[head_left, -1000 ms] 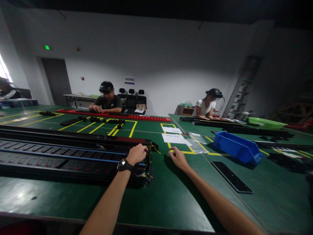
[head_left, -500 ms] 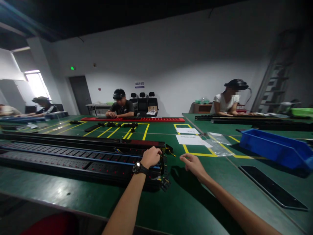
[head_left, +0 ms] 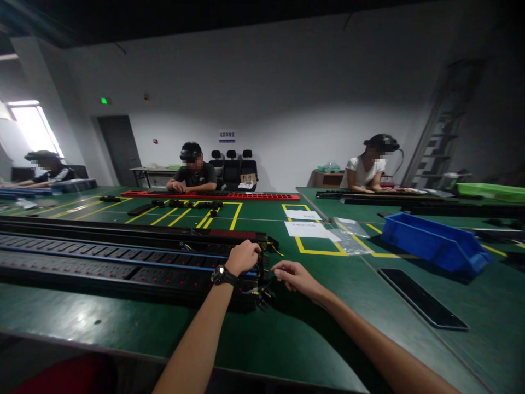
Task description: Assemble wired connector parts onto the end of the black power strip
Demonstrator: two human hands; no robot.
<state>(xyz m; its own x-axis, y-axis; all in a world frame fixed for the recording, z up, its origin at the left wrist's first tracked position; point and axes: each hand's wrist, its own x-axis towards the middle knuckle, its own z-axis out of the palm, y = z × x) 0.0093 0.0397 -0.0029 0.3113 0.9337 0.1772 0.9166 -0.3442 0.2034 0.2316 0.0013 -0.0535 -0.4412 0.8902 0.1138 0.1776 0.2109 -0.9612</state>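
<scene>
Long black strips point(head_left: 164, 276) with rows of sockets, red dots and blue edges lie side by side on the green table point(head_left: 135, 334). My left hand point(head_left: 243, 256), with a watch on its wrist, rests bent on their right end; what its fingers hold, if anything, is hidden. Just right of that end is my right hand point(head_left: 296, 278), its thumb and forefinger pinched close by the strip ends; anything between them is too small to tell. Loose wires and small black connectors point(head_left: 262, 300) stick out below my left hand.
A blue bin point(head_left: 435, 243) and a dark tablet-like panel point(head_left: 422, 298) lie at the right. White papers point(head_left: 311, 230) and plastic bags point(head_left: 350, 238) are beyond my right hand. A red frame point(head_left: 262, 196) lies across the table, and people work along the far side.
My right hand has moved left, closer to the strip ends and my left hand. My left hand stays on the strips. The whole view has shifted slightly.
</scene>
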